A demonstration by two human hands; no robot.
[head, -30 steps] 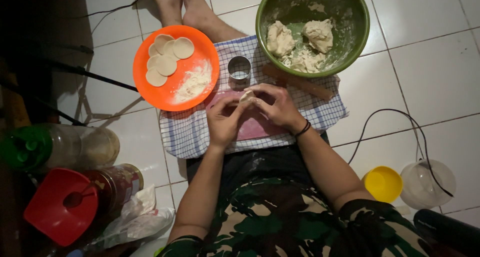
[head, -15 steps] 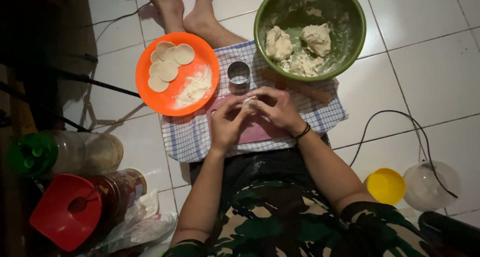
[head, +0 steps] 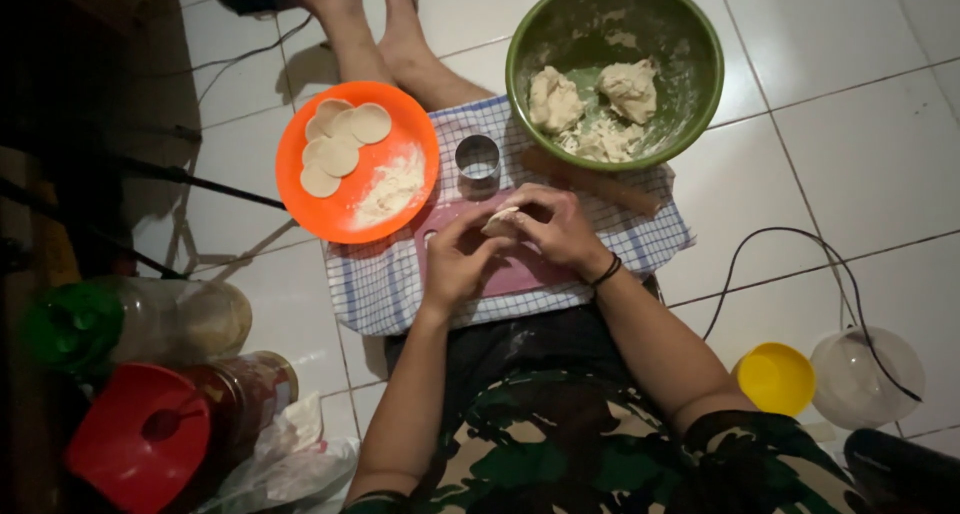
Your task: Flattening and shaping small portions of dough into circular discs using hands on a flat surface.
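Both hands pinch dough piece (head: 500, 221) — mostly hidden | left hand (head: 455, 259) | right hand (head: 556, 227)

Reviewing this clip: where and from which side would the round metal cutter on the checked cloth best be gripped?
Probably the metal ring cutter by its thin rim, from straight above: it stands upright, open end up, clear of the orange plate and of both hands, which hold dough just below it.

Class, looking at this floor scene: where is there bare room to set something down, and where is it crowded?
Bare floor tiles lie right of the green bowl, above the black cable. Crowded: the checked cloth, under the orange plate, ring cutter, and both hands.
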